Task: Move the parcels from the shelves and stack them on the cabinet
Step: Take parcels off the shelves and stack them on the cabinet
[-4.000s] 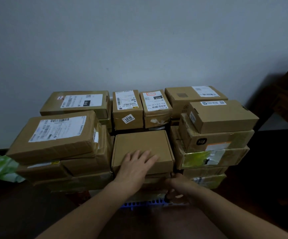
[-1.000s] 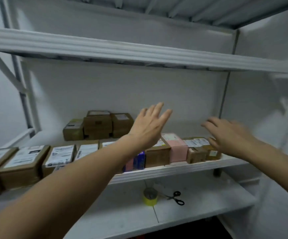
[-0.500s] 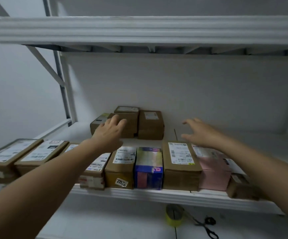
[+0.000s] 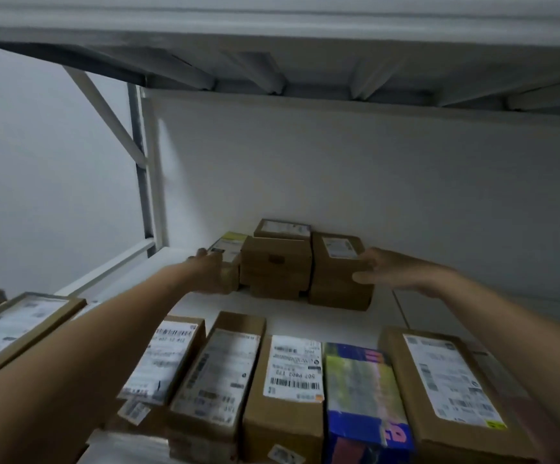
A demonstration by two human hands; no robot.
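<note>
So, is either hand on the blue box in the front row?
No, the left hand and right hand both reach past the blue box to the brown parcels at the back of the shelf.

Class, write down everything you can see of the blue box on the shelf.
The blue box lies flat in the front row on the white shelf, with its long side running front to back. It looks like glossy printed card, with blue edges, a green-yellow picture on top and pink lettering near its front end. It sits close between the barcode parcel and the big parcel. Nothing rests on it.
</note>
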